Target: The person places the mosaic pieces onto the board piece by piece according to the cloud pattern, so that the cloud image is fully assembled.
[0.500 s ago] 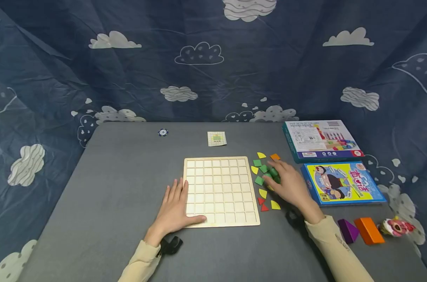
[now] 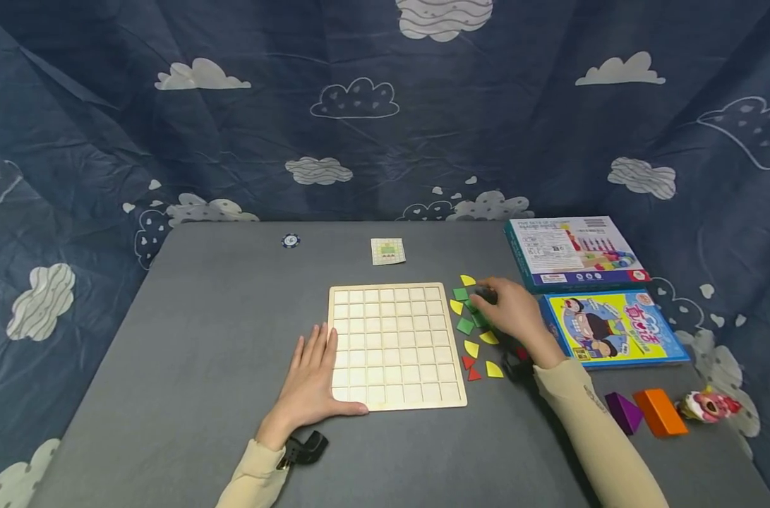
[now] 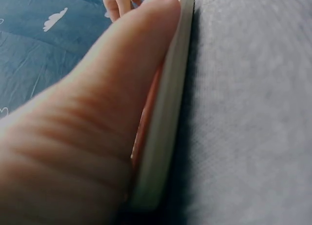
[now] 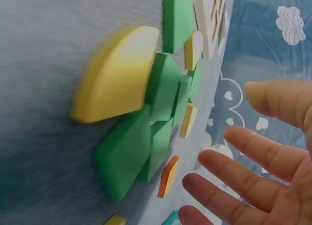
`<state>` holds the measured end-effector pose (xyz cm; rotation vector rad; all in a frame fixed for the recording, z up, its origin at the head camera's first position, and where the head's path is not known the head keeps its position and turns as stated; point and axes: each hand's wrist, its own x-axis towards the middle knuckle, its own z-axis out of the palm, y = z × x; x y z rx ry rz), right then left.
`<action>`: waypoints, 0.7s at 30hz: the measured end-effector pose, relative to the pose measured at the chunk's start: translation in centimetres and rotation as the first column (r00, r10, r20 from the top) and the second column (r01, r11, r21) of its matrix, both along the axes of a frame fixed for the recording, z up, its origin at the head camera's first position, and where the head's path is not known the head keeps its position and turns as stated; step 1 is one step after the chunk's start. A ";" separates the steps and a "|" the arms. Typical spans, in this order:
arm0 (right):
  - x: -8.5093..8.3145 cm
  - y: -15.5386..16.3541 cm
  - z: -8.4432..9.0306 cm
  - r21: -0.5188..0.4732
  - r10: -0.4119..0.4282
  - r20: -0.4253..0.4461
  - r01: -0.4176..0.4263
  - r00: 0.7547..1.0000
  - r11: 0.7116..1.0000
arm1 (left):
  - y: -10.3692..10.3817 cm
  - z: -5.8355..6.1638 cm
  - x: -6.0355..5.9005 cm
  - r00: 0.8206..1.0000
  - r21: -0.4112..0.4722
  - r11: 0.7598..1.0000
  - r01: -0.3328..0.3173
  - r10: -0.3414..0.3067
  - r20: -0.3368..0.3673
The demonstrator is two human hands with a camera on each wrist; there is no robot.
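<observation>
A pale wooden grid board point(image 2: 394, 346) lies mid-table. My left hand point(image 2: 315, 377) rests flat on the table at the board's near left corner. In the left wrist view its thumb point(image 3: 97, 117) presses along the board's edge point(image 3: 168, 112). Right of the board lies a scatter of flat pieces: green squares point(image 2: 465, 325), yellow quarter-rounds point(image 2: 471, 348) and red triangles point(image 2: 470, 368). My right hand point(image 2: 489, 300) hovers over the green cluster's far end. The right wrist view shows its fingers point(image 4: 253, 152) spread and holding nothing, beside green pieces point(image 4: 146, 137), a yellow piece point(image 4: 117, 73) and an orange piece point(image 4: 168, 176).
On the grey table point(image 2: 219, 317), two boxes point(image 2: 572, 252) point(image 2: 613, 328) lie at the right. A purple prism point(image 2: 624, 412), an orange block point(image 2: 660, 412) and a pink toy point(image 2: 708, 406) sit near the right front. A small card point(image 2: 387, 251) and a round chip point(image 2: 291, 240) lie at the back.
My right hand has moved farther up the cluster of pieces, and now covers the orange piece in the head view. The left hand stays at the board's corner.
</observation>
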<state>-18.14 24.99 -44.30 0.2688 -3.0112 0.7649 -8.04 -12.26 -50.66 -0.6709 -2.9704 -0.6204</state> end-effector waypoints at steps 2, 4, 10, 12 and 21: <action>-0.7 -0.1 0.0 0.003 -0.004 0.013 0.004 1.000 1.000 | 0.0 -0.1 0.0 1.000 -0.004 1.000 0.000 0.000 -0.017; -1.4 -0.2 -0.1 0.006 -0.007 0.022 0.007 1.000 1.000 | 0.0 -0.2 0.0 1.000 -0.016 1.000 0.000 -0.001 -0.023; -2.9 -0.3 -0.7 0.030 -0.012 0.040 0.011 0.999 0.999 | -0.1 -0.1 -0.1 0.999 -0.060 0.998 0.002 -0.004 -0.033; -3.2 -0.3 -0.9 0.039 -0.014 0.032 0.013 0.999 0.999 | -0.1 0.0 -0.1 0.999 -0.060 0.998 0.001 -0.003 -0.037; -4.5 -0.7 -1.3 0.072 -0.039 0.046 0.036 0.998 0.997 | 0.0 0.0 -0.1 1.000 -0.052 0.999 -0.013 0.012 -0.012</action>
